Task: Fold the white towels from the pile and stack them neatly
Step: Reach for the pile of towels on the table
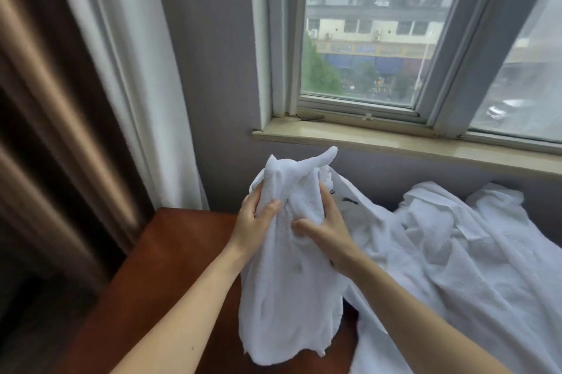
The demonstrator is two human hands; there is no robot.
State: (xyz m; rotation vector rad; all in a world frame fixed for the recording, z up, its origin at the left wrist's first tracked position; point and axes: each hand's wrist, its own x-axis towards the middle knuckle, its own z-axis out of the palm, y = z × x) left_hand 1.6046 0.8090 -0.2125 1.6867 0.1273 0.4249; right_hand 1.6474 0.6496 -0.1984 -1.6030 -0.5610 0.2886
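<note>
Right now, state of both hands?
Left hand: gripping the white towel near its top.
Right hand: gripping the same towel.

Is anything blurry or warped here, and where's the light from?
Head view: daylight comes through the window; the curtain at left is smeared by blur; the wide lens tilts and bows the window frame; the towel, left hand and right hand look fairly sharp.
</note>
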